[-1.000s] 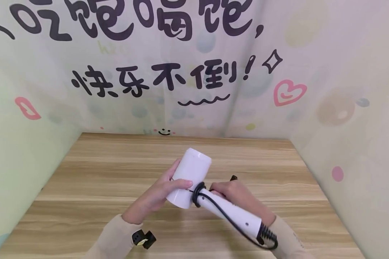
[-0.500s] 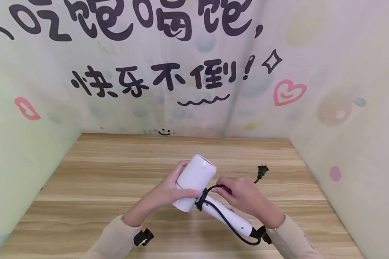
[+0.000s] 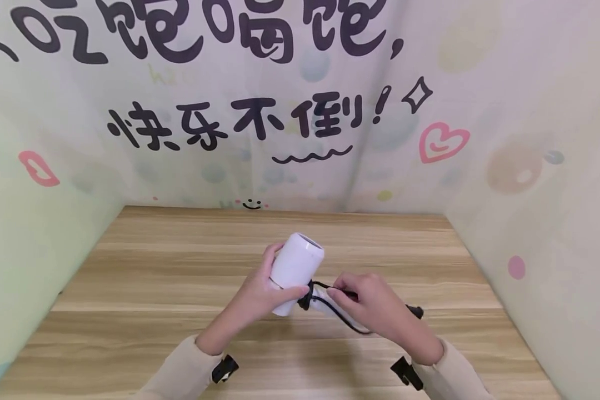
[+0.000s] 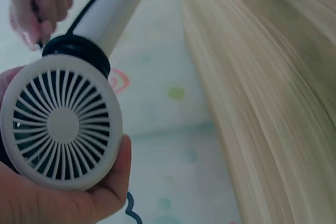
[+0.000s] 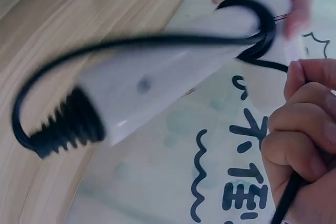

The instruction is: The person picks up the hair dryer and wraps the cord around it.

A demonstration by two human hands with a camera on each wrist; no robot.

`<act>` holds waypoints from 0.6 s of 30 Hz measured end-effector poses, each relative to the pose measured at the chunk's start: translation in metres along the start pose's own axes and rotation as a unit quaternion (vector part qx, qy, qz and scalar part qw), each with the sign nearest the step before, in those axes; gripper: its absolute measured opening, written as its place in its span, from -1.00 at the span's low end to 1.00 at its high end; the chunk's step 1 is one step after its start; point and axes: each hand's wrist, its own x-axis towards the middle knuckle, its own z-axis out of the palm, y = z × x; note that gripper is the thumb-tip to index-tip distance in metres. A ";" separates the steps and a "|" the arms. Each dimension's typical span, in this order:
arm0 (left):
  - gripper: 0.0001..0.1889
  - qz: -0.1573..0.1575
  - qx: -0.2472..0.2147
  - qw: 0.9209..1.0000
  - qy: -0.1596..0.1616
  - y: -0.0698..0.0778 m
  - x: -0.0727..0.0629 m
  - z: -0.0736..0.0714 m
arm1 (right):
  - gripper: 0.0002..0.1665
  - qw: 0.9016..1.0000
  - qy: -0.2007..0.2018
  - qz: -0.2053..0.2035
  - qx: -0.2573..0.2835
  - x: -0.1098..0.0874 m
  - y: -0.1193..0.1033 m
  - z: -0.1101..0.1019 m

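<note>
A white hair dryer [image 3: 298, 260] is held above the table by my left hand [image 3: 254, 289], whose fingers and thumb wrap round its barrel. Its round slatted rear grille [image 4: 63, 124] faces the left wrist camera. Black cord [image 5: 257, 30] is looped round the top of the white handle [image 5: 168, 72] and runs down to the ribbed sleeve [image 5: 68, 124] at the handle's end. My right hand [image 3: 375, 303] pinches the cord's free length beside the handle, fingers curled round it. In the head view that hand hides the handle's lower part.
Under the hands lies a wood-grain table [image 3: 180, 250]. A pale printed backdrop [image 3: 205, 178] with dark lettering rises behind its far edge, and further panels flank both sides. A black wrist mount [image 3: 407, 372] sits on the right sleeve, another black mount [image 3: 225, 368] on the left.
My right hand has gone from behind the handle to gripping the cord in front of it. The black plug showed half a second ago beyond that hand. The dryer has shifted slightly.
</note>
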 end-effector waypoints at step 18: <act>-0.17 -0.024 -0.095 0.990 0.097 -0.005 0.008 0.001 | -0.66 0.953 -0.027 0.134 0.270 -0.010 -0.030 0.021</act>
